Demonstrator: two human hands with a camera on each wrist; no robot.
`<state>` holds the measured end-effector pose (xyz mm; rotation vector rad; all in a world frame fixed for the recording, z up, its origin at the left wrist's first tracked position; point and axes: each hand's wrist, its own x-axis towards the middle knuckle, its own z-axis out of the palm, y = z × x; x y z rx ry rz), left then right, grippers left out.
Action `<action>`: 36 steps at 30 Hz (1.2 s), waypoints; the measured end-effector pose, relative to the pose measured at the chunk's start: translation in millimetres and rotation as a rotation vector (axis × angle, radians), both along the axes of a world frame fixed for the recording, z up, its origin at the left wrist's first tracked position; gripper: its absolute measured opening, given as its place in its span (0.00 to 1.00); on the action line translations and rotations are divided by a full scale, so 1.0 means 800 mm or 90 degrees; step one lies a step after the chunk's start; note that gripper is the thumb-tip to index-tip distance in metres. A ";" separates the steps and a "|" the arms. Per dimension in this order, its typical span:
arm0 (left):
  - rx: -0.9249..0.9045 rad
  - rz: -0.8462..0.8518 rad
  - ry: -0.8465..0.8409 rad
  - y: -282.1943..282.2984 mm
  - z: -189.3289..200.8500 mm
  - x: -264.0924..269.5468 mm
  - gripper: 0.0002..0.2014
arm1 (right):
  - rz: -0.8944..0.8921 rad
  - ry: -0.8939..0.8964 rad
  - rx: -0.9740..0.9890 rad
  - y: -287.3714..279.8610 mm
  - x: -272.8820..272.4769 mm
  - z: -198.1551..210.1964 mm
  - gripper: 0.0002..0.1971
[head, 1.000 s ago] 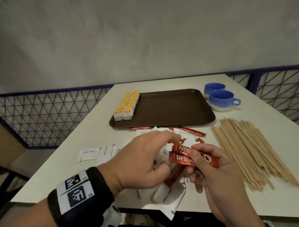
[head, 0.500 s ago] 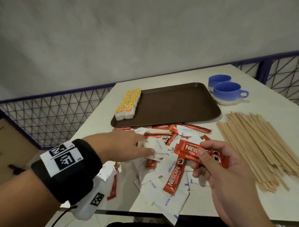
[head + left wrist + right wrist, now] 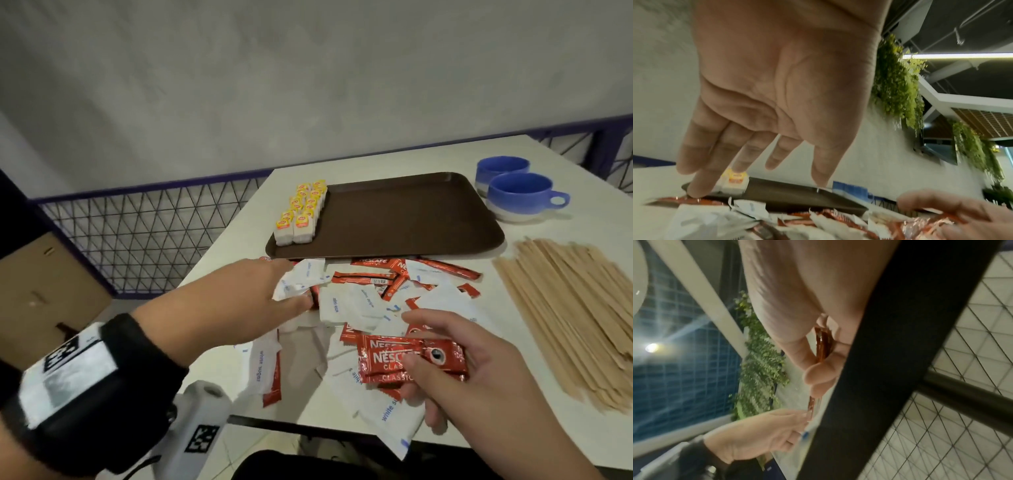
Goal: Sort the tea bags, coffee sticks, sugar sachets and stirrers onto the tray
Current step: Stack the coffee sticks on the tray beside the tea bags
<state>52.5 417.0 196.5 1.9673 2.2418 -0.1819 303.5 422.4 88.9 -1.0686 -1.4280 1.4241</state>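
Observation:
A brown tray (image 3: 404, 219) lies on the white table, with two rows of yellow-tagged tea bags (image 3: 301, 214) along its left side. In front of it is a mixed pile of red coffee sticks (image 3: 364, 275) and white sugar sachets (image 3: 346, 305). My right hand (image 3: 455, 363) grips a bundle of red coffee sticks (image 3: 387, 359) near the table's front edge; the right wrist view shows the red coffee sticks (image 3: 823, 344) between thumb and fingers. My left hand (image 3: 267, 294) reaches into the pile's left end with straight fingers (image 3: 701, 183), touching a coffee stick by the tray. Wooden stirrers (image 3: 575, 315) lie fanned at the right.
Two blue cups (image 3: 520, 195) stand right of the tray at the back. A blue mesh railing (image 3: 144, 236) runs behind and left of the table, with a cardboard box (image 3: 37, 291) on the floor. The table's front edge (image 3: 342, 431) is close to my body.
My left hand has left the bundle and moved left and forward to the pile's far-left end near the tray. The right hand still holds the coffee sticks, lower and nearer to me.

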 end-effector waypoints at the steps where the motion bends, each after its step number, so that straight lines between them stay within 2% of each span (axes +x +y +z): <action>1: 0.005 -0.003 0.005 -0.012 0.003 -0.004 0.29 | -0.002 -0.039 0.015 0.000 -0.003 -0.003 0.22; 4: -0.022 0.001 -0.001 -0.053 0.000 -0.006 0.20 | -0.014 -0.148 0.068 0.000 -0.011 -0.009 0.19; 6: -0.044 0.017 -0.018 -0.076 -0.016 0.000 0.19 | -0.029 -0.151 0.076 0.002 -0.011 -0.011 0.15; 8: -0.055 0.051 -0.004 -0.089 -0.039 0.010 0.24 | -0.038 -0.109 0.067 0.006 -0.008 -0.014 0.13; 10: -0.029 0.095 0.016 -0.092 -0.060 0.017 0.26 | -0.025 -0.034 0.058 0.011 -0.002 -0.016 0.14; 13: 0.040 0.092 0.021 -0.090 -0.081 0.019 0.19 | 0.002 0.061 0.057 0.016 0.007 -0.017 0.16; 17: 0.100 0.017 -0.032 -0.088 -0.093 0.029 0.10 | 0.025 0.105 0.064 0.016 0.008 -0.017 0.15; 19: 0.131 -0.017 -0.115 -0.087 -0.091 0.041 0.09 | 0.036 0.111 0.070 0.014 0.008 -0.017 0.15; 20: 0.154 -0.014 -0.189 -0.085 -0.089 0.046 0.09 | 0.039 0.112 0.072 0.015 0.008 -0.017 0.15; 24: 0.192 0.059 -0.607 -0.073 -0.089 0.068 0.17 | 0.078 0.112 0.070 0.014 0.009 -0.017 0.16; 26: 0.195 0.094 -0.749 -0.066 -0.093 0.083 0.14 | 0.114 0.098 0.078 0.013 0.008 -0.017 0.16; 28: 0.218 0.119 -0.829 -0.063 -0.101 0.094 0.06 | 0.124 0.078 0.086 0.012 0.007 -0.018 0.15; 30: 0.240 0.126 -0.866 -0.061 -0.110 0.097 0.05 | 0.113 0.074 0.075 0.012 0.006 -0.016 0.12; 34: 0.254 0.100 -0.845 -0.058 -0.118 0.088 0.06 | 0.066 0.082 0.057 0.010 0.006 -0.012 0.05; 36: 0.259 0.093 -0.842 -0.056 -0.121 0.085 0.07 | 0.041 0.066 0.072 0.011 0.006 -0.014 0.07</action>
